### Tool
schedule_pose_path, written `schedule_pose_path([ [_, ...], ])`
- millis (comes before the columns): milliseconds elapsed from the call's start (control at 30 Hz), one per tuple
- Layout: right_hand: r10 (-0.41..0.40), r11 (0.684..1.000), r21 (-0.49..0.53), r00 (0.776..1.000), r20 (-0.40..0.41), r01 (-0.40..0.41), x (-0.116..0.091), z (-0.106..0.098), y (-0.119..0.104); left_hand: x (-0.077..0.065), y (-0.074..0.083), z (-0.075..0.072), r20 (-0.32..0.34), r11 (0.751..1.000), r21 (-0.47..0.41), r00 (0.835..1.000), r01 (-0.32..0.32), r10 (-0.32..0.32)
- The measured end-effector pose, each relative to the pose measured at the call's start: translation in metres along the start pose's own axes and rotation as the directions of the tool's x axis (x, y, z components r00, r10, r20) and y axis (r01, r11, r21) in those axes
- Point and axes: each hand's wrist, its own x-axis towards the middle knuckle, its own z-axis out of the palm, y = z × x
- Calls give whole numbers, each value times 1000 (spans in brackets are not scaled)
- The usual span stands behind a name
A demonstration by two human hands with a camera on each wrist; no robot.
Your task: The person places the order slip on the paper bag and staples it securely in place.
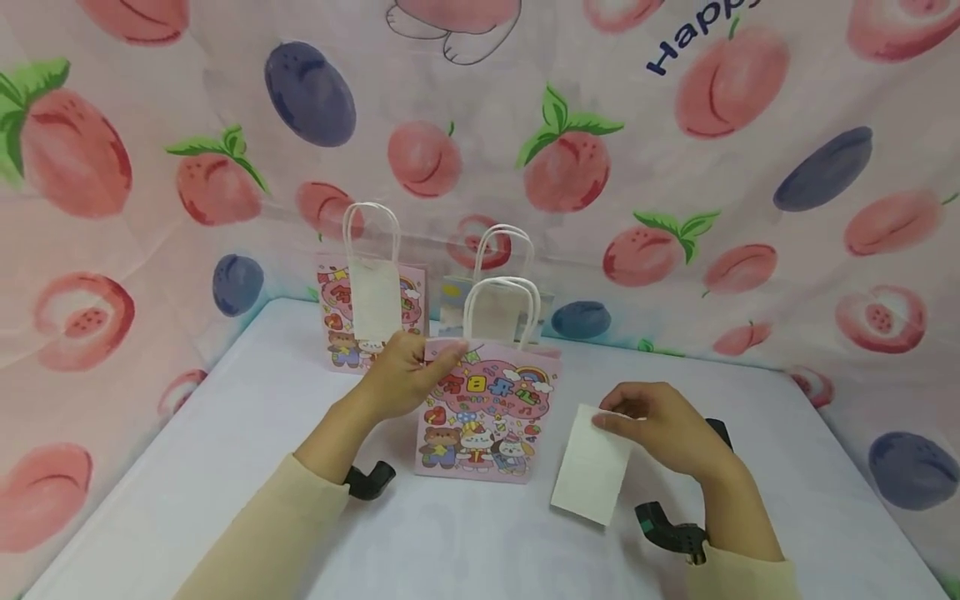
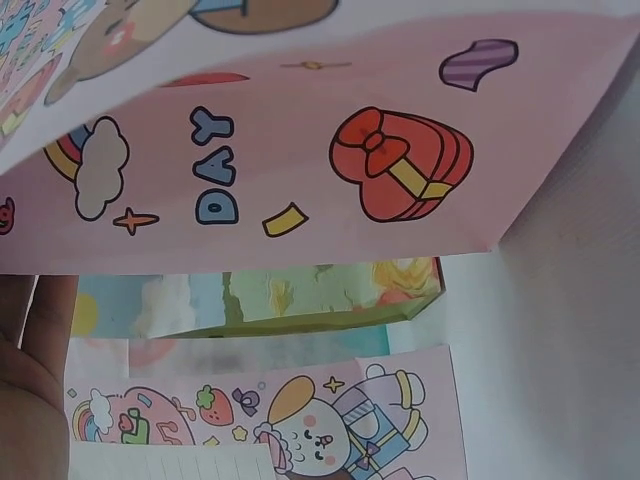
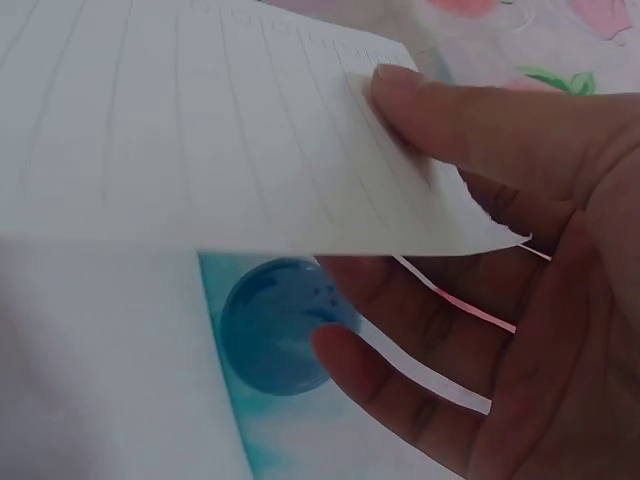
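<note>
A pink paper gift bag (image 1: 480, 417) with cartoon animals and white twisted handles stands upright near the middle of the table. At its upper left edge my left hand (image 1: 400, 377) grips it, thumb on the front face; the other fingers are behind the bag. To the right of the bag, my right hand (image 1: 663, 429) pinches a white slip of paper (image 1: 591, 471) by its top edge, holding it tilted. Printed lines run across the paper (image 3: 200, 130) in the right wrist view, with the thumb (image 3: 440, 115) on that lined side.
Behind on the left stands a second pink gift bag (image 1: 337, 287) with a white slip (image 1: 377, 300) hanging over its front. A greenish-blue gift bag (image 1: 452, 304) is partly hidden behind the held one. A fruit-print cloth (image 1: 480, 83) backs the white table (image 1: 225, 467).
</note>
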Motion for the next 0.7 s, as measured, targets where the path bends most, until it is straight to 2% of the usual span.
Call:
schedule_pose_path([
  [400, -142, 990, 4, 988, -61, 143, -10, 1, -26, 1, 3, 4, -22, 1000, 9, 999, -25, 25],
  [700, -311, 946, 33, 934, -175, 321, -14, 10, -46, -1, 9, 7, -26, 1000, -27, 1000, -13, 12],
])
